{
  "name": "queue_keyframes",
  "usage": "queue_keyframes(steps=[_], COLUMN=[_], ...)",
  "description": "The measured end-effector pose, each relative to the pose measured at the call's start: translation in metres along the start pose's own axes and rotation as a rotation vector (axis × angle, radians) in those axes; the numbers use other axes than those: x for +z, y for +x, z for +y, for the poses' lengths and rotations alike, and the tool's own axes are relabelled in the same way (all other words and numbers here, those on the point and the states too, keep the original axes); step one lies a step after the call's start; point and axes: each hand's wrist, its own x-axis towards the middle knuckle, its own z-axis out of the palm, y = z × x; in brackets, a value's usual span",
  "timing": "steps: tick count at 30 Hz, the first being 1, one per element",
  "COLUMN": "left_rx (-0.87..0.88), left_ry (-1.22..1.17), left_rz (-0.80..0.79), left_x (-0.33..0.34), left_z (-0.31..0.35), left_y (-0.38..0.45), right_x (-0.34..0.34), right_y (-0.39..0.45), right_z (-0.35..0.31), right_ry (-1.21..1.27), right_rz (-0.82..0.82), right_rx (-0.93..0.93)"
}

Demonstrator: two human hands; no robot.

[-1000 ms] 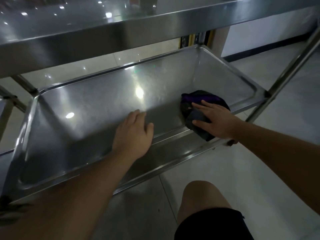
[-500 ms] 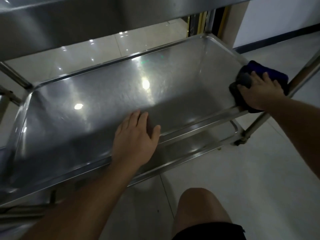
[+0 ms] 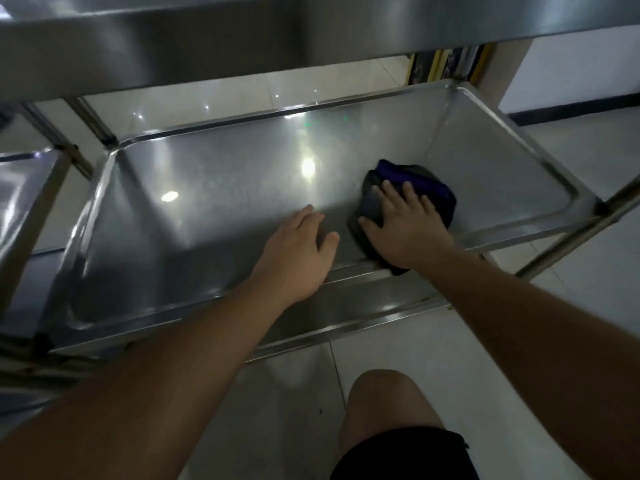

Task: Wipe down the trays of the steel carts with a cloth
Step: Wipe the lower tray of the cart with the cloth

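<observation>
The cart's middle steel tray (image 3: 214, 188) fills the centre of the head view, shiny and bare apart from a dark grey and purple cloth (image 3: 422, 181) lying on its floor right of centre, near the front rim. My right hand (image 3: 405, 226) presses flat on the cloth with fingers spread. Just left of it, my left hand (image 3: 298, 254) rests palm down over the tray's front rim, holding nothing.
The cart's top tray (image 3: 242, 36) overhangs close above. A lower tray (image 3: 363, 306) shows beneath the front rim. Cart legs (image 3: 571, 233) slant at the right and at the back left. Another steel tray (image 3: 24, 192) sits at the left. My bare knee (image 3: 384, 403) is below, over tiled floor.
My right hand slid the cloth from the tray's right end rim back left onto the tray floor, close to my left hand. The left hand stayed on the front rim.
</observation>
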Motion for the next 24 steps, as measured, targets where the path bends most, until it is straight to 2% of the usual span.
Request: queue_keyframes(steps=[3,8,12,17,24], left_rx=[-0.017,-0.21,-0.323,-0.276,-0.175], left_ry=[0.164,0.242,0.208,0.162,0.182], left_rz=[0.108,0.135,0.122,0.083,0.193], left_x=[-0.021,-0.058,-0.085,-0.094,-0.089], left_z=[-0.039,-0.127,-0.179,-0.201,-0.209], left_y=[-0.029,-0.086,-0.12,-0.131,-0.131], right_x=[0.013,0.036,0.045,0.048,0.045], right_y=[-0.005,-0.013,-0.017,-0.022,-0.029], right_z=[-0.057,-0.146,-0.19,-0.218,-0.246], right_ry=[0.009,0.042,0.044,0.024,0.102], right_rz=[-0.007,-0.06,-0.105,-0.126,-0.21], right_rx=[-0.089,-0.277,-0.409,-0.446,-0.512])
